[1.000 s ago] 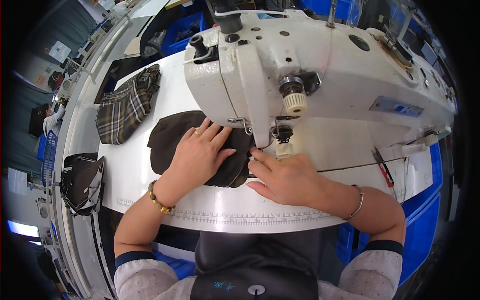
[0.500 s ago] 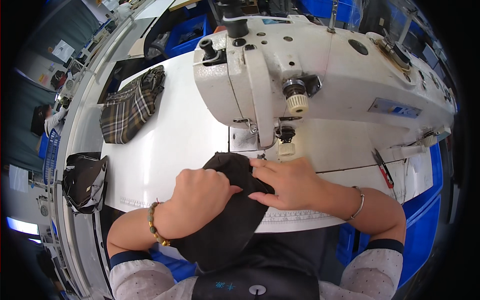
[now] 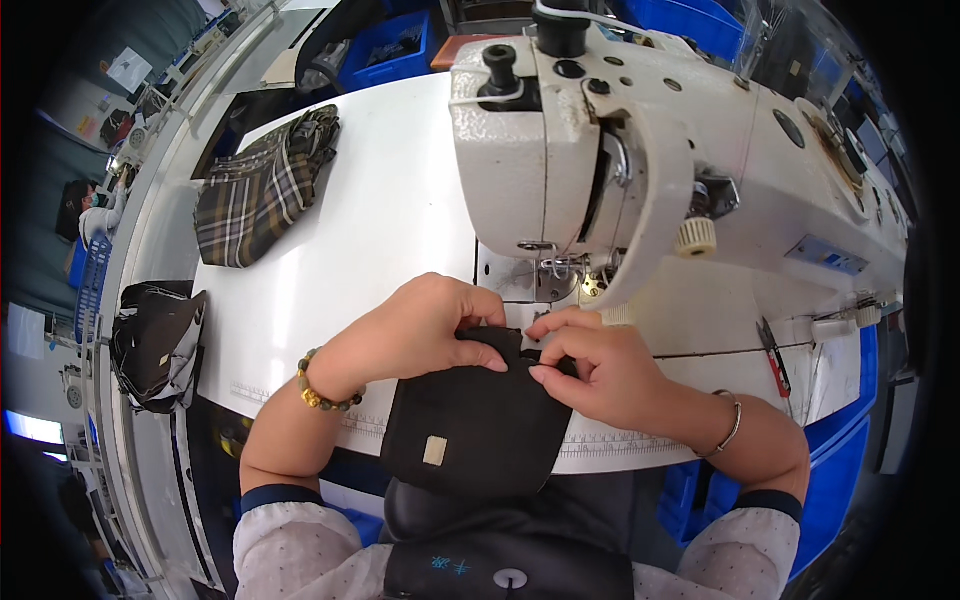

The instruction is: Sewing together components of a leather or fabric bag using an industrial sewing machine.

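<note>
A dark brown fabric piece (image 3: 490,425) with a small beige label hangs over the front edge of the white table. My left hand (image 3: 430,325) pinches its upper edge between thumb and fingers. Close beside it, my right hand (image 3: 600,365) grips the same edge a little to the right, around a small notch or gap in the fabric. Both hands are just in front of the needle area of a white sewing machine (image 3: 510,160).
Folded plaid fabric (image 3: 265,190) lies at the table's far left. A dark bundle (image 3: 155,345) with a pale label is by the left edge. Red-handled thread snips (image 3: 775,365) lie at the right. A blue bin (image 3: 385,50) stands behind; another person (image 3: 95,215) sits far left.
The fabric has been turned and spread flatter, so its beige label now shows. My left hand has opened from a fist into a pinch at the upper edge. The view has shifted slightly.
</note>
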A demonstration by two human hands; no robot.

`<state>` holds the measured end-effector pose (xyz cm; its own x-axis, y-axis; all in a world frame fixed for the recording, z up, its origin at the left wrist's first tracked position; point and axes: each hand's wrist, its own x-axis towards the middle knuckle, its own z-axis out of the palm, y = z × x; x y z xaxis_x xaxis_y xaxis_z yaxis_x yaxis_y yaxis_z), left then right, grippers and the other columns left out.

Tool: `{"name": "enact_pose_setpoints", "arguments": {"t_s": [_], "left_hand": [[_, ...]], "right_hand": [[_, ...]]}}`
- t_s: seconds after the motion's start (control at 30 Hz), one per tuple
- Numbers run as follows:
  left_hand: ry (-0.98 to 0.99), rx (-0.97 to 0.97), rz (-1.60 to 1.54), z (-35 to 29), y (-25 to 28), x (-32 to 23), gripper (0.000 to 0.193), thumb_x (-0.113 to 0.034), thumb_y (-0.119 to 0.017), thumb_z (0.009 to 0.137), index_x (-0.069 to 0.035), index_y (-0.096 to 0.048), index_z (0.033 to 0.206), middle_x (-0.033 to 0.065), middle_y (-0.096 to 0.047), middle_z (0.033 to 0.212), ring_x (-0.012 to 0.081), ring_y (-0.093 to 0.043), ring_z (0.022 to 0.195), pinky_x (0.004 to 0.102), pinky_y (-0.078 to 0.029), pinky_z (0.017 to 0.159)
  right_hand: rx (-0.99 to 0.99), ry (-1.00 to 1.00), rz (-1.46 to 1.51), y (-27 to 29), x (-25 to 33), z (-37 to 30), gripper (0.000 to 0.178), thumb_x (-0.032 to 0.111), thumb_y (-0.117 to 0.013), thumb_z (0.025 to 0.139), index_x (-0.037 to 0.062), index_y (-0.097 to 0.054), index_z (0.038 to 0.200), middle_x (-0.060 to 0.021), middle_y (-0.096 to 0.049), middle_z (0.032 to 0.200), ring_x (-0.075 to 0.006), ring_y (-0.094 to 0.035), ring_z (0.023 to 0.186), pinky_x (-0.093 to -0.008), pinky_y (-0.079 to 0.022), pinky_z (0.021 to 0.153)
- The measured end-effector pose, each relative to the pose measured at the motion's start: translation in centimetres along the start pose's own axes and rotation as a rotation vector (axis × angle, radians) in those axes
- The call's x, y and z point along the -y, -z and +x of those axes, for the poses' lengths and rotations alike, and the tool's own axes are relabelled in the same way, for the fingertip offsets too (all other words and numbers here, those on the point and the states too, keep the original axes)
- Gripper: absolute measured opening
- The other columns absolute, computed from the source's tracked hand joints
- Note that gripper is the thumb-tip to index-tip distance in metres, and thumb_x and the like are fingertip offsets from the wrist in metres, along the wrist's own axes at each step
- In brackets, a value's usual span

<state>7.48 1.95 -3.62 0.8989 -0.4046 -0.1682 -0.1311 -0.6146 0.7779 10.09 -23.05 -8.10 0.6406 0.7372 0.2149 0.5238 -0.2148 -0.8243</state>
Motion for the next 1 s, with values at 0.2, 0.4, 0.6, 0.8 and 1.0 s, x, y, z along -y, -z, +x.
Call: {"name": "enact_pose_setpoints", "arguments": {"t_s": [0.2, 0.4, 0.6, 0.8, 1.0], "left_hand": [[0.077, 0.128, 0.026, -0.1, 0.7, -1.1, 0.028, -0.019, -0.086, 0.076, -0.005, -0.068, 0.092, 0.0088, -0.065, 0.074, 0.0239, -0.060, 0.065, 0.0342, -0.048, 0.064], [-0.228, -0.208, 0.253, -0.5, -1.1, -2.5, 0.025, -0.020, -0.084, 0.077, -0.006, -0.068, 0.091, 0.0075, -0.068, 0.087, 0.0282, -0.065, 0.074, 0.0359, -0.051, 0.067], [-0.082, 0.055, 0.026, 0.2, -1.0, -1.8, 0.023, -0.019, -0.082, 0.080, -0.003, -0.070, 0.091, 0.0115, -0.068, 0.082, 0.0295, -0.066, 0.071, 0.0353, -0.051, 0.066], [-0.054, 0.099, -0.078, 0.0, -0.8, -1.6, 0.019, -0.012, -0.084, 0.081, 0.000, -0.074, 0.092, 0.0092, -0.070, 0.077, 0.0163, -0.064, 0.068, 0.0289, -0.051, 0.066], [-0.014, 0.139, -0.155, 0.2, -0.5, -1.0, 0.018, -0.011, -0.082, 0.083, 0.001, -0.075, 0.095, 0.0068, -0.072, 0.078, 0.0101, -0.063, 0.071, 0.0275, -0.050, 0.067]], "right_hand": [[0.045, -0.198, 0.188, 0.3, 0.1, -0.2, 0.015, 0.012, -0.077, 0.083, 0.0055, -0.065, 0.077, -0.0013, -0.058, 0.056, -0.0077, -0.046, 0.044, -0.0268, -0.033, 0.045], [0.020, -0.151, 0.215, 0.3, 0.5, -0.1, 0.015, 0.011, -0.076, 0.083, 0.0050, -0.065, 0.076, 0.0006, -0.052, 0.050, -0.0036, -0.043, 0.043, -0.0252, -0.030, 0.044], [0.027, -0.171, 0.222, 0.5, 0.5, -0.1, 0.015, 0.011, -0.076, 0.082, 0.0044, -0.064, 0.076, 0.0008, -0.052, 0.051, -0.0033, -0.043, 0.045, -0.0249, -0.031, 0.044], [0.042, -0.160, 0.240, 0.5, 1.0, -0.1, 0.016, 0.011, -0.077, 0.084, 0.0035, -0.064, 0.078, 0.0017, -0.053, 0.053, -0.0026, -0.043, 0.047, -0.0243, -0.032, 0.046], [0.076, -0.253, 0.398, 0.2, 0.3, -0.1, 0.020, 0.014, -0.076, 0.088, 0.0020, -0.062, 0.080, -0.0005, -0.057, 0.058, -0.0056, -0.048, 0.051, -0.0258, -0.037, 0.049]]}}
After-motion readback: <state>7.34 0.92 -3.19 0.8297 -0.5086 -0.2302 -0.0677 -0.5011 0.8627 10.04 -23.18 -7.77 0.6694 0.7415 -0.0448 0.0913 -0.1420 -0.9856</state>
